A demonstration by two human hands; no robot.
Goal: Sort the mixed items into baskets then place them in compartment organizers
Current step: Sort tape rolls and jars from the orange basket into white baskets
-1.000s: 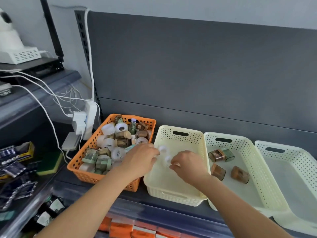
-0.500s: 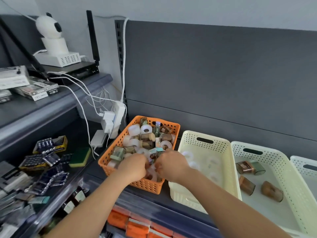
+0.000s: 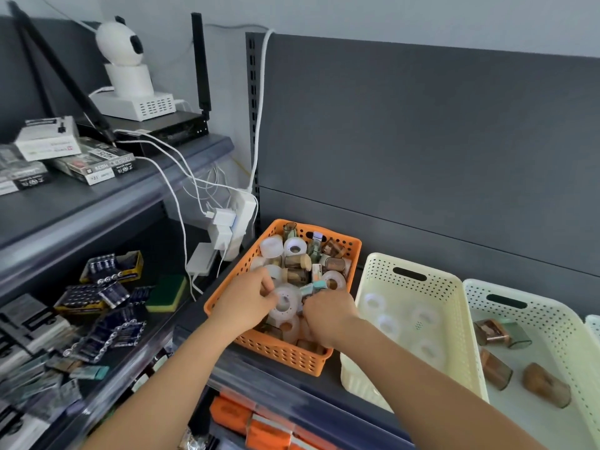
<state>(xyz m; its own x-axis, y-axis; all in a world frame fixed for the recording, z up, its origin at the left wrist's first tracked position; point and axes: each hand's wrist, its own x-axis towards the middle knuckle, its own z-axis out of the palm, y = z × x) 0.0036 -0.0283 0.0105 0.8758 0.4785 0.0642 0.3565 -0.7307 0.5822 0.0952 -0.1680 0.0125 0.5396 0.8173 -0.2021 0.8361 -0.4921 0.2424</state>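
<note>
The orange basket (image 3: 276, 352) holds mixed items: white tape rolls, brown-capped small jars and a teal piece. Both my hands are inside its near half. My left hand (image 3: 245, 303) curls its fingers on a white tape roll (image 3: 285, 302) lying on top of the pile. My right hand (image 3: 328, 315) is knuckles-up with its fingers curled down among the items; what they hold is hidden. To the right, the first cream basket (image 3: 409, 274) contains several white tape rolls. The second cream basket (image 3: 506, 300) holds three brown jars.
A third cream basket (image 3: 594, 326) shows at the right edge. Left of the orange basket hang white chargers and cables (image 3: 224, 228). The lower left shelf carries battery packs and a green sponge (image 3: 165, 293). Orange boxes (image 3: 246, 420) sit below the shelf edge.
Both hands left the first cream basket, where rolls now lie, and went into the orange basket. My view swung left. The left hand's fingers now curl on a white roll.
</note>
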